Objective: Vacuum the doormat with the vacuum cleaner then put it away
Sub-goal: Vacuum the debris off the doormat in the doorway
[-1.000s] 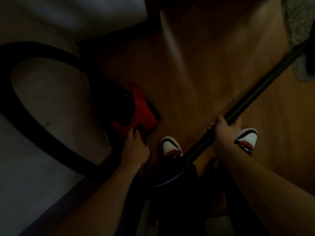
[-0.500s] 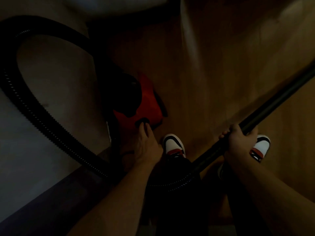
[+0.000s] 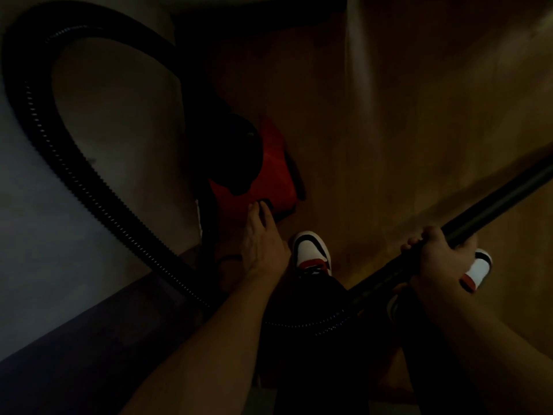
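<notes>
A: Clothing?
B: Dark trousers; left sneaker and right sneaker white with black and red trim (lighting dim, detail lost).
A: Arms?
B: Left forearm, right forearm bare; left hand, right hand bare too.

Past the grip of the right hand the wand is cut off by the frame edge; beneath that grip a shoe is half hidden. The far end of the left hand is obscured by darkness.

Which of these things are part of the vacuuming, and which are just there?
Part of the job: red vacuum cleaner, touched by the left hand; black hose; wand, gripped by the right hand.
Just there: white shoes; wooden floor.
</notes>
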Demonstrator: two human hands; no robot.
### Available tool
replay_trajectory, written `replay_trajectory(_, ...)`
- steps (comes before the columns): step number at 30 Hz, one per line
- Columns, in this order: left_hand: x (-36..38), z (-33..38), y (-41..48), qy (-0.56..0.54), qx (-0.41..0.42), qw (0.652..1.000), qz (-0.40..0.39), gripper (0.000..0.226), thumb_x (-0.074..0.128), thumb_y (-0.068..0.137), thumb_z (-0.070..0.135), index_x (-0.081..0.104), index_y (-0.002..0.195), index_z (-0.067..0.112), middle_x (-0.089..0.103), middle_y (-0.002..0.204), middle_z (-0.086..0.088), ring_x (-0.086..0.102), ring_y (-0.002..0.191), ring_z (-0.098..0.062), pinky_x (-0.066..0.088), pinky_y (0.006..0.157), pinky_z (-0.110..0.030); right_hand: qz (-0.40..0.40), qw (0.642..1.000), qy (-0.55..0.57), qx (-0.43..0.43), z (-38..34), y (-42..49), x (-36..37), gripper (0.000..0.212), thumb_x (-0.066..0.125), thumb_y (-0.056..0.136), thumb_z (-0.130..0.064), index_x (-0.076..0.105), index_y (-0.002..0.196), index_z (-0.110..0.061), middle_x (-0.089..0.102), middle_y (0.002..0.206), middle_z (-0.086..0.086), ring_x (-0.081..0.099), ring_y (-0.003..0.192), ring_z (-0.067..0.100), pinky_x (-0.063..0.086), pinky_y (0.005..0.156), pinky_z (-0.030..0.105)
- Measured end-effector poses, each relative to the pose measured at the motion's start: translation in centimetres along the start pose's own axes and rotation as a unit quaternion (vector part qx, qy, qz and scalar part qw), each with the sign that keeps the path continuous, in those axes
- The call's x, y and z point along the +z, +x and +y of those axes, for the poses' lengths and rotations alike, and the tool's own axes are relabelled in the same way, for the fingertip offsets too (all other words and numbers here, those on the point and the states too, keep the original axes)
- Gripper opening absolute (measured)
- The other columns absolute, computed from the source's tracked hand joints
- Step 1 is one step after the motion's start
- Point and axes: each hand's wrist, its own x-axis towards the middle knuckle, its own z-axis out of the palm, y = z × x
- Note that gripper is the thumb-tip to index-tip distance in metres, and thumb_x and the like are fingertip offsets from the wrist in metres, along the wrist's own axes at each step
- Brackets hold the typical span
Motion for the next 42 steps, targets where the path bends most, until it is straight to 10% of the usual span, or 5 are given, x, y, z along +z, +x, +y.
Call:
replay_trajectory(10,0.8,1.2,0.8,-0.050,-0.039,0.998,-0.030,0.108,0.065,0.089,0.043,-0.013,0.156,0.007,-0.015,0.162,-0.016,-0.011,0.152,-0.031,0.016,0.124,-0.042,0.006,1.000,-0.011,0.005,-0.8,-0.4,0.2,0.033,0.051,0.096,-0.003,0.050,0.127,-0.014,0.055,0.079,0.006,0.057,0.052,0.012,0.052,0.053,0.030)
replay_trajectory(18,-3.1,3.8,-1.1,-0.116,-0.055,0.989,-0.079,0.096,0.059,0.092,0.049,0.001,0.158,0.009,-0.001,0.162,-0.008,0.028,0.144,-0.031,0.034,0.115,-0.041,-0.005,1.000,0.023,0.007,-2.4,-1.2,-0.4,0.046,0.050,0.095,-0.002,0.046,0.139,-0.013,0.054,0.087,0.014,0.055,0.045,0.009,0.049,0.045,0.026)
replay_trajectory(29,-10.8,17.5,-7.0,-0.270,0.047,0.892,-0.360,0.034,0.041,0.102,0.047,0.052,0.129,0.028,0.051,0.138,0.000,0.053,0.120,-0.020,0.047,0.100,-0.039,-0.016,0.996,0.066,0.050,-9.4,-3.3,-3.6,0.049,0.054,0.096,-0.001,0.047,0.141,-0.021,0.056,0.072,0.009,0.054,0.042,0.013,0.048,0.043,0.028)
replay_trajectory(33,-12.5,22.3,-9.6,-0.284,0.039,0.861,-0.419,0.040,0.035,0.105,0.042,0.054,0.129,0.016,0.062,0.118,-0.002,0.061,0.097,-0.014,0.049,0.074,-0.026,-0.024,0.994,0.078,0.076,-12.1,-2.1,-5.6,0.059,0.058,0.096,-0.001,0.042,0.148,-0.025,0.061,0.073,0.010,0.055,0.041,0.011,0.048,0.041,0.026)
replay_trajectory(42,-11.4,29.4,-12.1,-0.162,0.074,0.851,-0.495,0.041,0.051,0.099,0.047,0.040,0.135,0.031,0.072,0.097,-0.008,0.067,0.071,-0.022,0.053,0.067,-0.030,-0.137,0.969,0.163,0.123,-14.7,2.1,-10.7,0.066,0.062,0.096,-0.002,0.036,0.149,-0.030,0.061,0.099,0.017,0.063,0.062,0.018,0.057,0.061,0.032)
